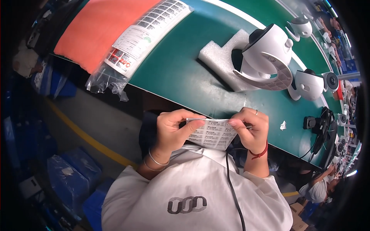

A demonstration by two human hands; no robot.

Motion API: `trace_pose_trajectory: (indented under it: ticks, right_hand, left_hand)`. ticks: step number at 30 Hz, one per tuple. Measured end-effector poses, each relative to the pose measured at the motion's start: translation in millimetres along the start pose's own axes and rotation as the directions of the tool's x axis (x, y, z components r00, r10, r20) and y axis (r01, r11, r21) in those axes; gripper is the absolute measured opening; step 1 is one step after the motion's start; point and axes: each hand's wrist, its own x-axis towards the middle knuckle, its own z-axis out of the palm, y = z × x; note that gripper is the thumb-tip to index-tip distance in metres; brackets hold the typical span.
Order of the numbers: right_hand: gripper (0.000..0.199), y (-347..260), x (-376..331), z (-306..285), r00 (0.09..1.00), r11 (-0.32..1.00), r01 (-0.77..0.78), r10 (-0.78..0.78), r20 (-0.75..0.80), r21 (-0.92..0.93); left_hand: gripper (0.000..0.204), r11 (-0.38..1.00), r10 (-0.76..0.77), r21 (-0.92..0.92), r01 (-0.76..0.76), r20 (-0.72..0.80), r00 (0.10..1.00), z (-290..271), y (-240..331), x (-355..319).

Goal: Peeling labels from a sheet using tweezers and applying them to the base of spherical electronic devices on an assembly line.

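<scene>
Between my hands, just off the table's near edge, is a sheet of printed labels [213, 135], white with rows of small dark print. My left hand [172, 130] pinches its upper left corner between thumb and fingers. The upper right corner is gripped the same way by my right hand [252, 129]. A thin dark bit shows beside the right fingers, too small to name. Beyond the hands a white camera-like device [266, 54] with a curved, patterned base leans on a white foam block [219, 57].
An orange mat [98, 30] lies at the far left of the green table [175, 71], with a plastic-bagged stack of label sheets [142, 36] on it. More white devices [309, 84] stand rightward, near a black cable [325, 127]. A small white label [283, 125] lies right of my hands.
</scene>
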Motion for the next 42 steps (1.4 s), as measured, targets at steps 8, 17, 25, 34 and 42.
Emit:
trace_pose_trajectory:
  ticks: [8,17,25,34,42]
  right_hand:
    - [0.045,26.7,-9.4,-27.7,0.794,0.977,-0.033,-0.102,-0.599,-0.209]
    - [0.033,-0.2,-42.3,-69.6,0.924,0.925,-0.367,0.35,-0.154,-0.096]
    - [0.035,-27.6,-23.1,-45.7,0.981,0.986,0.09,-0.112,-0.157,-0.141]
    - [0.029,-29.9,-0.1,-24.2,0.987,0.987,0.16,-0.16,-0.026,0.002]
    - [0.027,-29.9,-1.7,-24.1,0.99,0.986,0.134,-0.138,-0.034,-0.103]
  left_hand:
    - [0.009,0.996,-0.071,-0.065,0.065,-0.099,0.993,18.1,-6.4,5.0]
    - [0.009,0.998,-0.06,0.018,0.061,-0.052,0.997,25.6,-3.4,8.7]
    - [0.014,0.988,-0.025,0.151,0.024,0.003,1.0,24.3,-1.0,8.5]
    - [0.012,0.949,0.096,0.294,-0.117,0.083,0.992,23.3,5.6,6.4]
    - [0.035,0.989,0.065,0.135,-0.068,0.027,0.998,32.5,0.4,8.7]
